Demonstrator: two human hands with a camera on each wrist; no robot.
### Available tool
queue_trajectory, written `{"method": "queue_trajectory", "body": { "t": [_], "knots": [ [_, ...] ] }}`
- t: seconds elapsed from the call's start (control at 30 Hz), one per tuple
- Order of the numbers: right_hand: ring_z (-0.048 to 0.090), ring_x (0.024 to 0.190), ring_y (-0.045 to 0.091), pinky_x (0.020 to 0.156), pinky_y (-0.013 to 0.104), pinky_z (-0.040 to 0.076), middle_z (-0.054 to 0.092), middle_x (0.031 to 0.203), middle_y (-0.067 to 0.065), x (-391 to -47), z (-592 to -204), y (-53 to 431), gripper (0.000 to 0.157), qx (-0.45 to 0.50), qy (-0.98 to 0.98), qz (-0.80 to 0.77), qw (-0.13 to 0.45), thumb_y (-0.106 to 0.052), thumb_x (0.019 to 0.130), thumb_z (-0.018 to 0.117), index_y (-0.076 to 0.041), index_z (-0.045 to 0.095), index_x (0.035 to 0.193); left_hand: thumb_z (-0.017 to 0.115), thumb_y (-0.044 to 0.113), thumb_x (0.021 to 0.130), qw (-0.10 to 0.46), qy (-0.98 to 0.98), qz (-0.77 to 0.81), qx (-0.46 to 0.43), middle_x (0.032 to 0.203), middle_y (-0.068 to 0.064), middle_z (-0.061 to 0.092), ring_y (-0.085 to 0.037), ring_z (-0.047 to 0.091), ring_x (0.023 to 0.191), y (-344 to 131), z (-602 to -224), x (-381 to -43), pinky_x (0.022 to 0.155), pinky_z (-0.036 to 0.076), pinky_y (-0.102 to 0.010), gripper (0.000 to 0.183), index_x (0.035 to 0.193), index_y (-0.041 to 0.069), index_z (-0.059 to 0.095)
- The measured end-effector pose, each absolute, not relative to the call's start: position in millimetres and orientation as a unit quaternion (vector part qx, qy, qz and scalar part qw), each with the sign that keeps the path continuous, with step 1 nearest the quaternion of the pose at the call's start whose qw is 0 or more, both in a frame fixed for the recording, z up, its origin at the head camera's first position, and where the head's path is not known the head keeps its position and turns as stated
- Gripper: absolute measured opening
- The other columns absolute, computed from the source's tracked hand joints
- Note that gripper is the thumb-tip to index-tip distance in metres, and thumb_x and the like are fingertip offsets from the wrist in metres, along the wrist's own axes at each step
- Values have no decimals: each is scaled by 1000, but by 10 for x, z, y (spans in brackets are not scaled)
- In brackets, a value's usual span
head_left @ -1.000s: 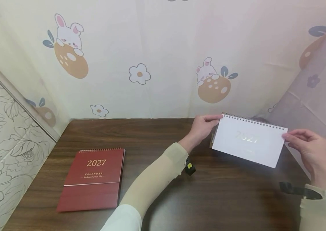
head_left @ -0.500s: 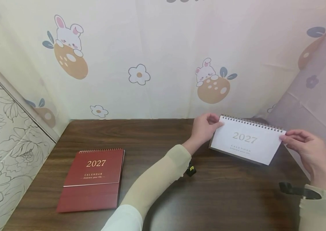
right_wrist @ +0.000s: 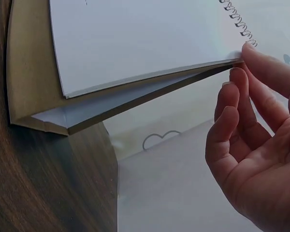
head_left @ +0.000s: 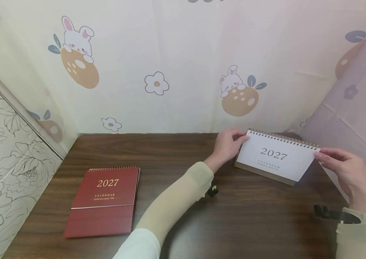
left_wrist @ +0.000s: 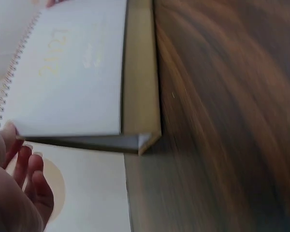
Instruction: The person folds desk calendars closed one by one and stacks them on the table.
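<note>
A white spiral-bound desk calendar (head_left: 275, 154), marked 2027, stands tilted on its brown card base at the back right of the table. My left hand (head_left: 228, 146) pinches its upper left corner beside the coil. At the upper right corner, my right hand (head_left: 351, 169) pinches it between thumb and fingers. The right wrist view shows the thumb on the white pages (right_wrist: 150, 43), with the other fingers curled behind. In the left wrist view the folded base (left_wrist: 141, 72) rests on the wood. A red 2027 desk calendar (head_left: 105, 201) sits at the left, away from both hands.
The dark wooden table (head_left: 234, 226) ends at a patterned curtain (head_left: 183, 100) behind. Another curtain (head_left: 364, 108) borders the right side, and a flower-patterned panel (head_left: 11, 172) the left. Black wrist-camera mounts (head_left: 336, 214) sit on the sleeves.
The white calendar has tilted back and come down, so its brown base now shows below the pages. My left thumb has moved onto its front. The red calendar has stayed put.
</note>
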State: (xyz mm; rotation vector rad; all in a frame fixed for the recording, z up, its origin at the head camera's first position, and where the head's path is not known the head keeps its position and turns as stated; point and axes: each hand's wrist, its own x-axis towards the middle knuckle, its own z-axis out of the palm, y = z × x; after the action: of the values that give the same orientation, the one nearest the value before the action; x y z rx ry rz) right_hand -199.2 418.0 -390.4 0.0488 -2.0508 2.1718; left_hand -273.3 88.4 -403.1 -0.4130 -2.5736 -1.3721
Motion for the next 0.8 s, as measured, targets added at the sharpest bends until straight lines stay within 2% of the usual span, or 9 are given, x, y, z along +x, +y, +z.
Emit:
{"method": "queue_trajectory", "body": {
  "t": [0.13,0.27,0.47,0.67,0.8],
  "knots": [
    [61,86,-4,74,8,44,71,91,-16,-1986,-3911,4213,18,0,-721,688,77,6,88,71,-8,79,95,65,38,97,93,-887,-414,-184,115,14,65,0,57,107,835,-4035,-2798,89,44,-13,27,114,21,76],
    [53,96,-11,79,5,34,66,97,-30,-1988,-3925,4243,17,-8,-796,600,72,-1,88,74,-11,80,101,61,38,99,66,-893,-393,-208,133,15,61,0,50,126,797,-4025,-2824,103,37,-16,31,123,21,73],
    [46,95,-18,79,1,28,56,98,-41,-2015,-3945,4269,17,2,-869,493,48,-14,89,76,-17,80,105,58,34,101,22,-893,-386,-232,137,17,58,2,49,127,750,-4071,-2875,103,37,-16,30,127,22,70],
    [42,93,-23,75,2,28,53,94,-44,-2060,-3935,4306,14,35,-901,431,40,-19,89,78,-13,80,101,59,33,101,10,-901,-364,-238,137,19,57,4,48,128,729,-4086,-2891,104,35,-16,31,128,23,69],
    [39,91,-25,72,5,28,51,93,-45,-2064,-3916,4328,22,37,-921,387,33,-26,88,78,-9,78,102,59,34,101,16,-904,-349,-245,136,19,57,4,48,127,736,-4072,-2879,104,35,-15,31,128,24,69]
  ]
}}
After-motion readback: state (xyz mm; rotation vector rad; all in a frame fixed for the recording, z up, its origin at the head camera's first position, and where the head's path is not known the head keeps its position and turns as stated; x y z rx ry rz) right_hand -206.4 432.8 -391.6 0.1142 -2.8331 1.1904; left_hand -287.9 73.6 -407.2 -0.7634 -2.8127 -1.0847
